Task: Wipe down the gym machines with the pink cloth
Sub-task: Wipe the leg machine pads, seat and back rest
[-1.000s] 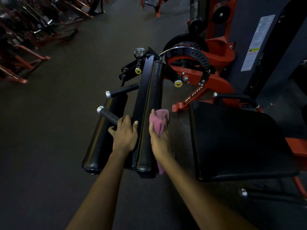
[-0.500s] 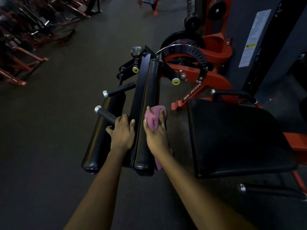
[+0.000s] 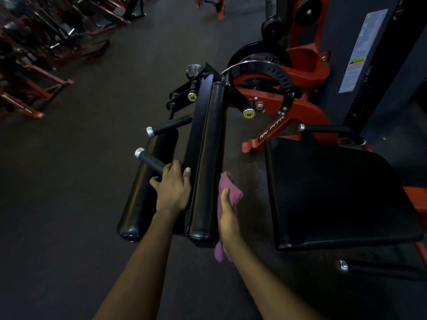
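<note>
A red and black leg machine stands in front of me, with a long black roller pad [image 3: 208, 158] in the middle and a second black roller [image 3: 145, 188] to its left. My right hand [image 3: 227, 218] is closed on the pink cloth [image 3: 227, 190] and presses it against the right side of the middle roller pad, near its lower end; a tail of cloth hangs below my wrist. My left hand [image 3: 172, 188] grips a black handle bar [image 3: 150, 161] with a silver end cap, just left of that pad.
A black seat pad [image 3: 335, 190] lies to the right, with a black handle [image 3: 330, 131] behind it. The red frame and perforated black disc [image 3: 272, 88] are beyond. Red racks [image 3: 34, 72] line the far left across dark floor [image 3: 69, 204].
My right hand has slid the cloth from the top of the middle roller pad down onto its right side and nearer its lower end. My left hand stays on the handle bar.
</note>
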Demonstrator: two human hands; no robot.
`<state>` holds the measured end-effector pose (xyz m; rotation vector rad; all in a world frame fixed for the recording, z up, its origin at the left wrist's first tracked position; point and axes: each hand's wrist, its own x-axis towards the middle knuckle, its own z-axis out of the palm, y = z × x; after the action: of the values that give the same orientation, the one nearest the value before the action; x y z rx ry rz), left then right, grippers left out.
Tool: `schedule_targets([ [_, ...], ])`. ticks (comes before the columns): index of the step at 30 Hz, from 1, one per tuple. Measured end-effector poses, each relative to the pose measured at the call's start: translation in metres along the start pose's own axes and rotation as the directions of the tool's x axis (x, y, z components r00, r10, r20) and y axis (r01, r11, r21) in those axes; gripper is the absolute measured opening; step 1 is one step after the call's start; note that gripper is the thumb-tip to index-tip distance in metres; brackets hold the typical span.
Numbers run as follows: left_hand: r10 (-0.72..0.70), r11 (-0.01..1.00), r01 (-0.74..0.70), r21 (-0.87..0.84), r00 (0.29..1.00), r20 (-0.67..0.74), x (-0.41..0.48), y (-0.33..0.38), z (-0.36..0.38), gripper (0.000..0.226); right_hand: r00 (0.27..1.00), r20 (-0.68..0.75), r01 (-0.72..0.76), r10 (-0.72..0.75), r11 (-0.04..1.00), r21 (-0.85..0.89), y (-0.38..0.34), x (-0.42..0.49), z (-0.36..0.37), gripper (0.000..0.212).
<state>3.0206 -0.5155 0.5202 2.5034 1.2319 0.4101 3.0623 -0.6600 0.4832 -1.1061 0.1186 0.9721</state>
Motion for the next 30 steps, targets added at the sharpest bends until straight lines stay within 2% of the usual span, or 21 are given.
schedule_targets([
  [1, 0.001, 1.000, -0.001, -0.003, 1.000, 0.001, -0.001, 0.001, 0.000, 0.015, 0.999, -0.005, 0.053, -0.053, 0.998, -0.017, -0.002, -0.012, -0.002, 0.093],
  [3, 0.000, 1.000, 0.000, -0.002, 1.000, 0.008, 0.000, 0.001, -0.001, 0.016, 0.998, 0.013, 0.063, -0.064, 0.998, 0.017, -0.009, -0.002, 0.000, 0.087],
  [5, -0.003, 1.000, 0.003, -0.001, 1.000, 0.004, 0.000, 0.000, -0.001, 0.017, 0.998, 0.040, -0.047, 0.047, 0.999, 0.004, -0.026, 0.022, 0.012, 0.074],
  [6, -0.004, 1.000, 0.004, -0.005, 1.000, 0.002, 0.000, 0.000, -0.001, 0.018, 0.999, 0.016, -0.047, 0.047, 0.999, 0.005, -0.031, 0.037, 0.016, 0.069],
  [8, -0.004, 1.000, 0.004, -0.022, 1.000, -0.001, 0.000, -0.001, 0.000, 0.020, 0.999, 0.049, 0.024, -0.021, 0.998, -0.054, -0.039, 0.046, 0.020, 0.079],
  [9, -0.004, 0.999, 0.004, -0.040, 1.000, -0.009, 0.000, -0.002, 0.001, 0.020, 0.994, 0.056, 0.096, -0.091, 0.989, -0.113, -0.038, 0.046, 0.020, 0.079],
  [10, -0.009, 0.998, 0.008, -0.059, 1.000, -0.018, 0.001, -0.004, 0.002, 0.020, 0.985, 0.078, 0.167, -0.156, 0.972, -0.164, -0.037, 0.035, 0.020, 0.071],
  [12, -0.013, 0.996, 0.009, -0.087, 0.999, -0.044, 0.002, -0.006, 0.003, 0.021, 0.946, 0.119, 0.325, -0.303, 0.875, -0.359, -0.029, 0.007, 0.016, 0.056],
  [13, -0.016, 0.995, 0.012, -0.094, 0.999, -0.050, 0.003, -0.007, 0.003, 0.020, 0.908, 0.181, 0.418, -0.378, 0.777, -0.471, -0.023, -0.006, 0.013, 0.058],
  [15, -0.033, 0.995, 0.028, -0.099, 0.998, -0.047, 0.005, -0.010, 0.004, 0.017, 0.829, 0.264, 0.545, -0.492, 0.609, -0.577, -0.015, -0.010, 0.015, 0.071],
  [16, -0.039, 0.995, 0.035, -0.099, 0.998, -0.044, 0.006, -0.011, 0.005, 0.016, 0.812, 0.285, 0.565, -0.510, 0.563, -0.603, -0.017, -0.002, 0.017, 0.073],
  [18, -0.036, 0.994, 0.031, -0.102, 0.998, -0.047, 0.005, -0.010, 0.005, 0.014, 0.839, 0.276, 0.515, -0.469, 0.521, -0.680, -0.029, 0.031, 0.027, 0.066],
  [21, -0.035, 0.996, 0.030, -0.089, 0.998, -0.048, 0.005, -0.008, 0.004, 0.014, 0.879, 0.256, 0.457, -0.403, 0.554, -0.696, -0.065, 0.079, 0.042, 0.057],
  [24, -0.045, 0.996, 0.042, -0.077, 0.998, -0.039, 0.004, -0.006, 0.003, 0.013, 0.887, 0.227, 0.444, -0.403, 0.604, -0.662, -0.079, 0.102, 0.049, 0.057],
  [28, -0.044, 0.997, 0.043, -0.059, 0.999, -0.029, 0.003, -0.002, 0.000, 0.013, 0.862, 0.247, 0.493, -0.443, 0.613, -0.618, -0.046, 0.070, 0.033, 0.066],
  [30, -0.044, 0.997, 0.043, -0.060, 0.999, -0.026, 0.002, -0.001, 0.000, 0.014, 0.852, 0.222, 0.510, -0.474, 0.655, -0.557, -0.024, 0.050, 0.021, 0.066],
])
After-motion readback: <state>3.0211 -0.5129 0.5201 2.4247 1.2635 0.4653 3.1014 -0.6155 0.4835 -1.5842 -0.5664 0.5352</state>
